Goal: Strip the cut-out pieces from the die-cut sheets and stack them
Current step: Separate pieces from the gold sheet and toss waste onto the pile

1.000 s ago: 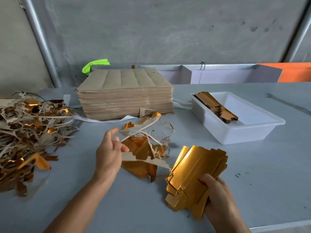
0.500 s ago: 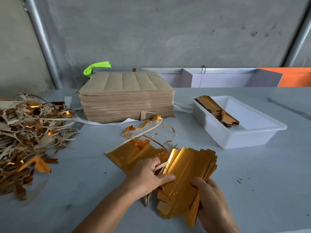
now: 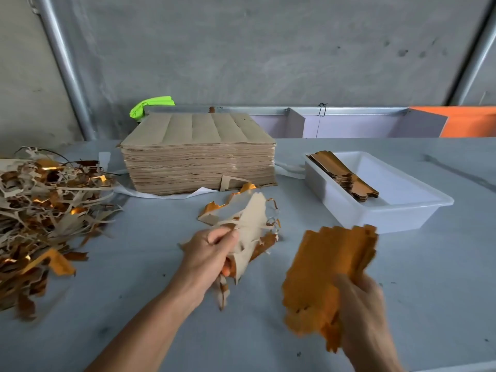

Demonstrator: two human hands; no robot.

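Grey table (image 3: 402, 277); right hand (image 3: 362, 312) grips jagged gold pieces (image 3: 322, 264).

The pale grey desk (image 3: 429, 277) carries a tall stack of brown die-cut sheets (image 3: 198, 157) at the back centre, with white strips (image 3: 166, 194) under its front edge. A heap of torn gold and brown scrap (image 3: 45, 216) lies at the left. At the right stands 1 white plastic tray (image 3: 402, 210) holding a pile of cut-out pieces (image 3: 346, 175).
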